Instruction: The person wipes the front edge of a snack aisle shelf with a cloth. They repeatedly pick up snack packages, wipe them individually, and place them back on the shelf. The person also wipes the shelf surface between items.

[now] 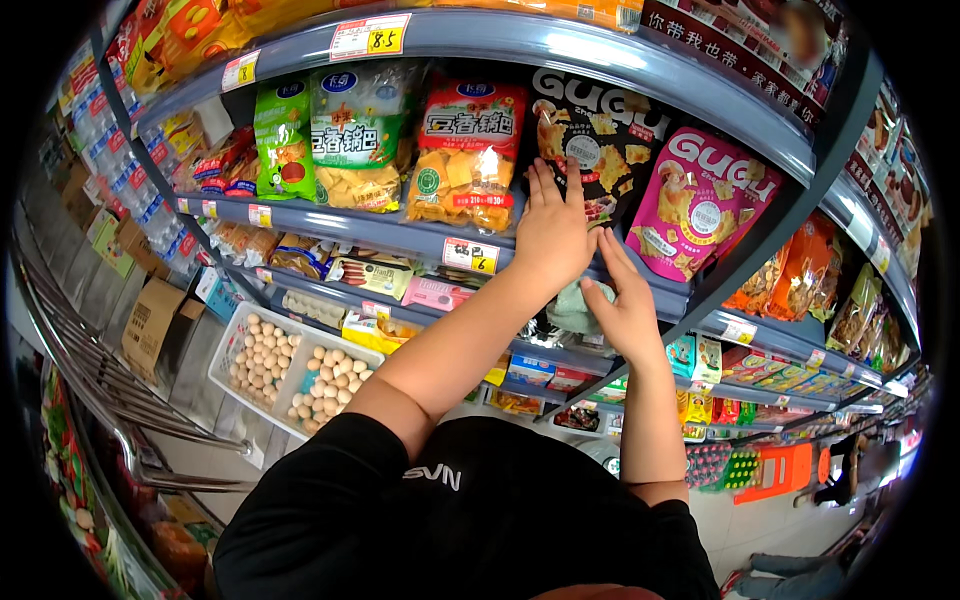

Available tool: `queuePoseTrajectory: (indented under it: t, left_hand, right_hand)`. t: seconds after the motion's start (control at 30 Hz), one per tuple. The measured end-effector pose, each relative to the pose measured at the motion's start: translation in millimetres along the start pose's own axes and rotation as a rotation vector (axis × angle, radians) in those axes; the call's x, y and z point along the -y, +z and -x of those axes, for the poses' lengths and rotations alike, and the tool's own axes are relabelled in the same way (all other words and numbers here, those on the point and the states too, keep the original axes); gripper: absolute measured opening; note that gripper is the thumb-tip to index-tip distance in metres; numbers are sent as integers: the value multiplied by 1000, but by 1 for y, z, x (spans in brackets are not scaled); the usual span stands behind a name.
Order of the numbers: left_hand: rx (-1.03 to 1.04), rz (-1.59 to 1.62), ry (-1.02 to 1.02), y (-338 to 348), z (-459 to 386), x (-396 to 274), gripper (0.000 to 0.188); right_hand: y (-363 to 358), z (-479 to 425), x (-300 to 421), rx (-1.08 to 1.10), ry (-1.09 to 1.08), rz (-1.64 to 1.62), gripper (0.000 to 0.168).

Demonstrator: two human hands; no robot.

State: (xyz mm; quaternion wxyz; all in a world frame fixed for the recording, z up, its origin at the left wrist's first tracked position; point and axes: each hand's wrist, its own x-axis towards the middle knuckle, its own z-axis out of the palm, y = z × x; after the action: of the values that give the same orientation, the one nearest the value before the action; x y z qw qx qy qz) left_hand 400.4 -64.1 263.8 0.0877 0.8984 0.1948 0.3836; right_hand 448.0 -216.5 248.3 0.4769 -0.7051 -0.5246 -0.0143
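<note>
A black snack bag (637, 154) leans on the shelf, with pictures of square crackers on its front. My left hand (559, 225) lies against the bag's lower left front, fingers stretched out and somewhat apart. At the bag's bottom edge my right hand (626, 307) reaches up with spread fingers, its fingertips beside the left hand and nothing visible in its grasp. A crumpled pale green cloth (574, 309) shows just left of the right thumb; whether they touch, I cannot tell. A pink snack bag (694, 206) stands to the right. On the left stands a red-topped clear bag of crisps (461, 161).
Metal shelf edges (600, 56) and a dark upright post (795, 202) frame the bags. A green-labelled crisp bag (356, 142) stands further left. Below is a white divided crate (292, 330) of eggs, near a cardboard box (154, 326) and a metal rail (112, 412). Another person (847, 465) is far right.
</note>
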Motion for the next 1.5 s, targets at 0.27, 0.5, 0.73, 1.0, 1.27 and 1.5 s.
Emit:
queuePoseTrajectory:
  t: [0.27, 0.5, 0.73, 1.0, 1.27, 1.5]
  left_hand:
    - [59, -98, -70, 6, -21, 1, 91]
    - [-18, -167, -127, 28, -44, 9, 84]
    - [59, -129, -118, 26, -43, 3, 96]
    - [82, -129, -78, 18, -49, -2, 108]
    - [72, -67, -72, 16, -48, 9, 108]
    - [38, 91, -9, -9, -19, 8, 96]
  right_hand:
    - [-2, 10, 8, 51, 41, -83, 58]
    - [-4, 43, 19, 18, 53, -123, 55]
    - [-5, 77, 17, 73, 57, -112, 51]
    - [-4, 88, 6, -3, 74, -86, 48]
    - [4, 91, 3, -40, 68, -108, 46]
    - [15, 97, -10, -56, 104, -100, 42]
